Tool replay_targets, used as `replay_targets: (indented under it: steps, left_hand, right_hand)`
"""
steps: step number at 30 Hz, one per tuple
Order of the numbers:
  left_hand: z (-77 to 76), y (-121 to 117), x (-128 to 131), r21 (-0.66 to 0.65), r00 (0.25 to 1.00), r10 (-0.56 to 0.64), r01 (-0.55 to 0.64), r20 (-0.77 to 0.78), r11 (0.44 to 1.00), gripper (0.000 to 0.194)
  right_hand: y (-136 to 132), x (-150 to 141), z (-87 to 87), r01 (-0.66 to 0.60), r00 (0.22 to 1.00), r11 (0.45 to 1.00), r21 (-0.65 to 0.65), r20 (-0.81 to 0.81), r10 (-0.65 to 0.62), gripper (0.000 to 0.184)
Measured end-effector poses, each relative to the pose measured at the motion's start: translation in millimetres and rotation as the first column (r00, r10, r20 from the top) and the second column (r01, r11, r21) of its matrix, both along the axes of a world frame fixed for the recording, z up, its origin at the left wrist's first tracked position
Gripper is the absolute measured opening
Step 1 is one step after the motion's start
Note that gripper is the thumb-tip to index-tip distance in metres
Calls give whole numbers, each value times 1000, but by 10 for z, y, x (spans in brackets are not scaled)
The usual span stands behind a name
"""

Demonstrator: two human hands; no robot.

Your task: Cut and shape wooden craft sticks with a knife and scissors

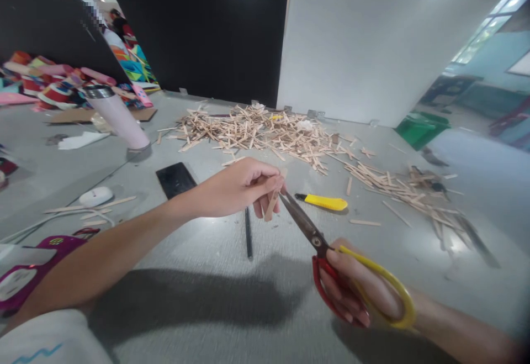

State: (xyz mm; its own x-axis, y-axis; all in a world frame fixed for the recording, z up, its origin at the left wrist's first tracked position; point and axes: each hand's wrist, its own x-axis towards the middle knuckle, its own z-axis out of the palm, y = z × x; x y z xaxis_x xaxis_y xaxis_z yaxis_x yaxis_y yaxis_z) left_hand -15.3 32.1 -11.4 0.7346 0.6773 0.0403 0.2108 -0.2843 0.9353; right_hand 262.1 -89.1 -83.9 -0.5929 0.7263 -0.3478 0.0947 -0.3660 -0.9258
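Note:
Between the thumb and fingers of my left hand [244, 187] is a wooden craft stick [271, 206], held upright at a tilt above the table. My right hand [348, 281] grips a pair of scissors [304, 220] with one red and one yellow handle loop. The dark blades point up and left, and their tips reach the stick beside my left fingertips. Whether the tips touch it I cannot tell. Under my left hand lies a dark pen-like rod [248, 234]. A yellow utility knife [323, 202] rests just beyond the scissors.
A large heap of craft sticks [248, 132] spreads along the back panels, with more sticks [385, 182] trailing right. At left are a black phone [176, 180], a white mouse [96, 196], a pink tumbler [118, 118] and a purple power strip [37, 264]. A green bin [422, 129] stands beyond.

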Motion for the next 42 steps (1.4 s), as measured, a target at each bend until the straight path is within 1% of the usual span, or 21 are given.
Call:
replay_targets:
  steps: [7,10,11,13,15,18,22,23,25,27,29,31,34,36,39,42]
  left_hand:
    - [-7,-5,15,12,999,-45,45,-4,999,34]
    - [-15,9,-6,2,998,-62,62,-24,998,38]
    - [-14,12,-16,-3,997,-72,72,-30,997,37]
    - [-11,15,-32,-10,995,-97,96,-37,995,25]
    - [-8,16,-39,-9,994,-103,103,-35,995,17]
    - [-4,17,-35,-3,995,-81,81,-55,997,13]
    - [21,8,-30,85,994,3,7,-114,996,15]
    - [33,0,-30,109,992,28,-14,-125,994,17]
    - [61,-21,-27,146,987,77,-56,-140,988,21]
    - [89,-42,-16,188,979,143,-114,-148,975,26]
    - [109,-55,-1,254,965,213,-170,-153,952,32]
    - [114,-56,7,331,957,252,-192,-147,924,38]
    - [90,-52,-9,441,953,276,-195,-125,876,42]
    - [63,-61,-31,484,949,284,-185,-139,855,38]
    - [36,-108,-51,506,948,266,-146,-173,850,29]
    - [43,-181,-39,515,953,247,-124,-176,848,27]
  right_hand:
    - [24,-3,-23,10,1000,998,-57,-4,-10,75]
    - [23,-9,-28,56,998,993,-104,23,-53,76]
    - [26,-6,-32,75,997,991,-114,31,-72,77]
    - [35,6,-40,91,996,989,-113,33,-87,79]
    - [49,16,-45,70,997,994,-88,20,-69,81]
    - [71,12,-53,93,996,994,-56,16,-92,81]
    - [114,-27,-54,264,964,964,-4,24,-264,73]
    - [128,-40,-50,296,955,955,21,24,-296,72]
    - [153,-65,-45,316,947,946,77,26,-319,71]
    - [166,-84,-52,297,952,951,85,44,-302,72]
    - [160,-91,-78,267,961,962,55,60,-270,71]
    - [137,-87,-113,236,969,971,37,70,-238,69]
    - [92,-65,-141,185,978,978,101,79,-193,68]
    - [71,-54,-132,163,981,978,133,87,-176,69]
    - [59,-55,-92,160,982,977,144,83,-173,69]
    - [50,-57,-68,139,981,971,192,110,-162,71]
